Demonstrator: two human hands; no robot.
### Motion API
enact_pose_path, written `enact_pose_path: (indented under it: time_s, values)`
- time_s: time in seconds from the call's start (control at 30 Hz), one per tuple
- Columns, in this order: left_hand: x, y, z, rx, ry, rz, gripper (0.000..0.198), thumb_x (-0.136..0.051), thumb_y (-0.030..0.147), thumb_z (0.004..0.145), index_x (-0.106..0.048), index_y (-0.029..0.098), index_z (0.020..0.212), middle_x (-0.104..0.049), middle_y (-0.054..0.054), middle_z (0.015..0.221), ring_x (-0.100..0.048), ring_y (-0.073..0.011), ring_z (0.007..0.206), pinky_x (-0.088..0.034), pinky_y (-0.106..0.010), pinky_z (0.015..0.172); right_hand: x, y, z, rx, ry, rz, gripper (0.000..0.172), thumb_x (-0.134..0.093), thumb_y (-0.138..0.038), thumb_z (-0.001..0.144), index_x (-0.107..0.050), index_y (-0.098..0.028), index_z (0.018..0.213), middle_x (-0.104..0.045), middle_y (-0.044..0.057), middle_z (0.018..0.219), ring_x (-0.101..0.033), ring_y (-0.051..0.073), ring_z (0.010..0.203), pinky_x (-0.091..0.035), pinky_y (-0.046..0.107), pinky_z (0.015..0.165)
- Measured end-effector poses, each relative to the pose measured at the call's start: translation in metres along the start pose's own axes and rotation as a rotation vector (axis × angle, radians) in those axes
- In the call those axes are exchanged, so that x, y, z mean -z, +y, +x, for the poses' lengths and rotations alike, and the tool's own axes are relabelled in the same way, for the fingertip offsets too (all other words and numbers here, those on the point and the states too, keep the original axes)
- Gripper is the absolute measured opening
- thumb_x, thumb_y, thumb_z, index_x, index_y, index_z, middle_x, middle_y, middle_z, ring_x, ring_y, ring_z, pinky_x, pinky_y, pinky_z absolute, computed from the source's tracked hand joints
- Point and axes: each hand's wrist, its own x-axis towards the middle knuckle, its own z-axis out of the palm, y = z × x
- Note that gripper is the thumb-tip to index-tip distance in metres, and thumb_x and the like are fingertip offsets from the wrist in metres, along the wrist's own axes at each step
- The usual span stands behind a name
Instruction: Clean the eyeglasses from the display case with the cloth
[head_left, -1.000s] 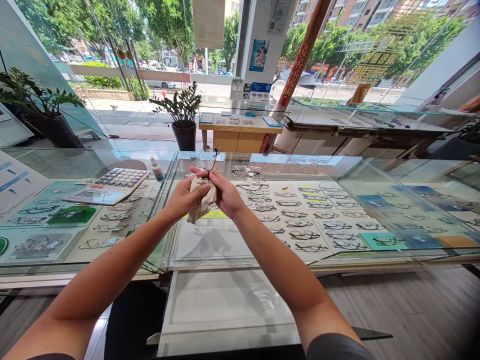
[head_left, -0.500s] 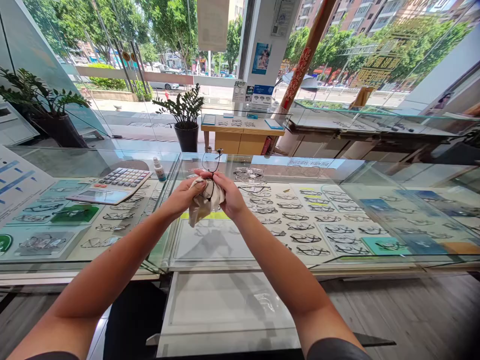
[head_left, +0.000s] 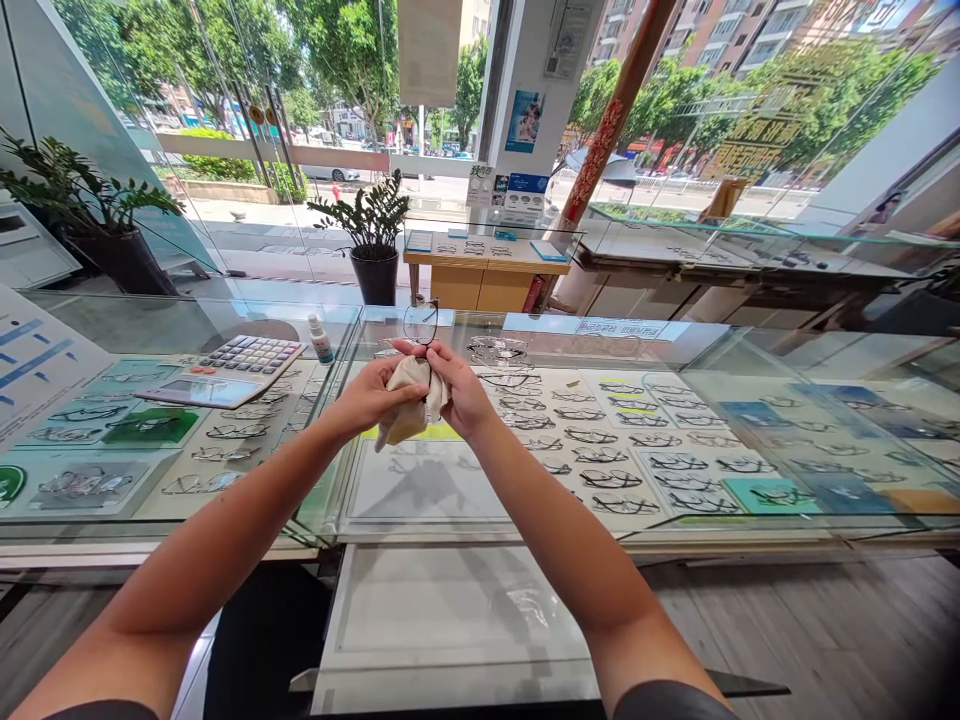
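Above the glass counter, my two hands meet around a pair of dark-framed eyeglasses [head_left: 421, 322]. One lens sticks up beyond my fingers; the other half of the frame is largely hidden by a pale cloth [head_left: 405, 402]. My left hand [head_left: 370, 396] is closed on the cloth, its thumb pressing it against the covered part of the glasses. With fingers and thumb pinched, my right hand [head_left: 460, 388] grips the glasses near the middle of the frame and touches the cloth's edge.
The glass display counter [head_left: 420, 495] holds rows of eyeglasses [head_left: 607, 478]. On its left stand a calculator [head_left: 251, 358] and a small spray bottle [head_left: 320, 340]. A potted plant [head_left: 373, 275] and a low display cabinet [head_left: 487, 275] are beyond the counter.
The upper lens has turned to face me more squarely. My left thumb has slid over the cloth towards the right, and the cloth has shifted slightly in my fingers.
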Motion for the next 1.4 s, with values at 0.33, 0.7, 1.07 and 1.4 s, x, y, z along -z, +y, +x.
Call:
enact_pose_path:
  time_s: [0.33,0.7,1.07,1.4]
  values:
    - [-0.004,0.013,-0.002,-0.047,0.103,0.09,0.07,-0.088,0.083,0.078,-0.081,0.015,0.093,-0.071,-0.003,0.081,-0.059,-0.0159,0.073,-0.046,-0.028,0.069,0.001,-0.001,-0.001,0.015,-0.018,0.016,0.035,-0.094,-0.053,0.082,-0.073,-0.026,0.088,-0.085,0.007,0.137,-0.078,0.025,0.116,-0.064,0.036,0.104]
    - [0.014,0.015,0.011,0.014,0.245,-0.21,0.075,-0.079,0.088,0.085,-0.079,0.015,0.102,-0.079,-0.009,0.086,-0.079,-0.0291,0.095,-0.064,-0.037,0.084,0.001,-0.013,-0.004,0.021,-0.043,-0.098,0.03,-0.089,-0.052,0.085,-0.075,-0.026,0.082,-0.075,0.006,0.156,-0.067,0.031,0.143,-0.063,0.039,0.106]
    - [0.024,0.015,0.018,0.005,0.383,-0.347,0.077,-0.071,0.089,0.092,-0.077,0.014,0.114,-0.085,-0.014,0.102,-0.083,-0.0313,0.111,-0.069,-0.041,0.097,0.004,-0.004,-0.003,0.016,-0.086,-0.206,0.03,-0.092,-0.053,0.08,-0.082,-0.025,0.08,-0.078,0.008,0.117,-0.062,0.028,0.138,-0.049,0.038,0.122]
    - [0.013,0.021,0.009,0.019,0.226,-0.313,0.074,-0.078,0.087,0.088,-0.079,0.014,0.102,-0.084,-0.012,0.089,-0.084,-0.0307,0.093,-0.07,-0.038,0.082,0.004,0.001,-0.001,-0.014,-0.069,-0.202,0.03,-0.092,-0.049,0.077,-0.082,-0.021,0.08,-0.071,0.001,0.088,-0.059,0.018,0.09,-0.046,0.032,0.09]
